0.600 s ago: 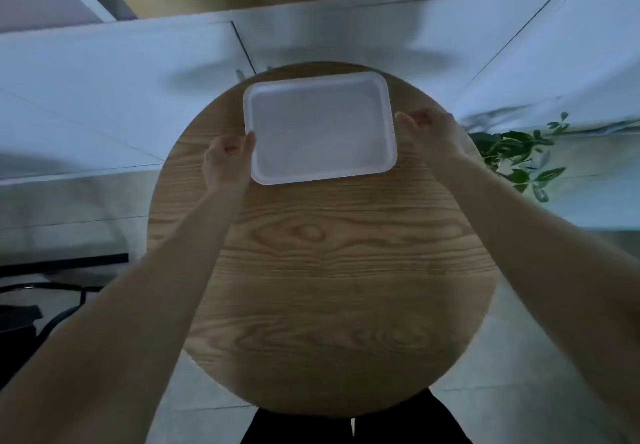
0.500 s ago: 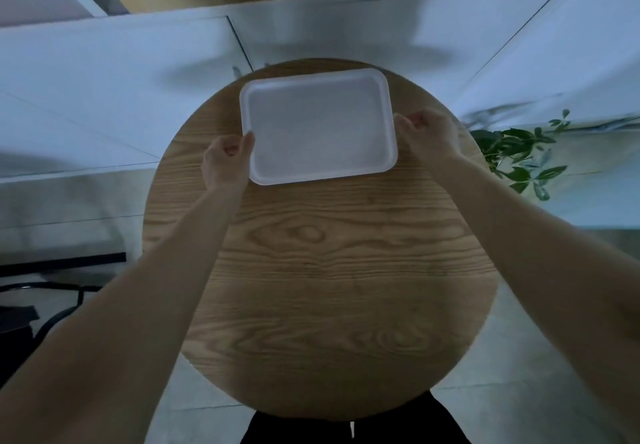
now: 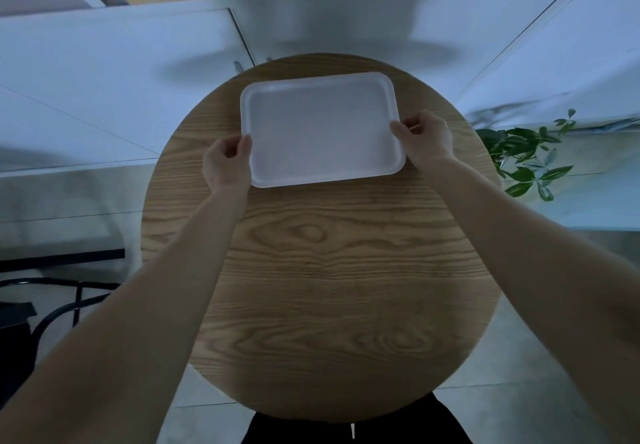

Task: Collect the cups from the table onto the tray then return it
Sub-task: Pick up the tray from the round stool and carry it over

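Tray position unchanged since the earlier frame; our grip has settled on both short ends.

Our left hand (image 3: 227, 163) and right hand (image 3: 424, 138) are curled closed on the empty white rectangular plastic tray (image 3: 322, 128), whose long axis runs between them. It lies on the far half of the round wood-grain table (image 3: 311, 287). No cups are visible. White cabinet panels (image 3: 121, 73) and a green leafy plant (image 3: 523, 156) lie beyond.

A plain white rectangular plastic tray (image 3: 322, 128) lies on a round light-brown wooden tabletop (image 3: 322, 270) patterned with darker wavy grain and knots, beside a green leafy plant (image 3: 523, 156), above pale grey floor tiles (image 3: 512, 402).
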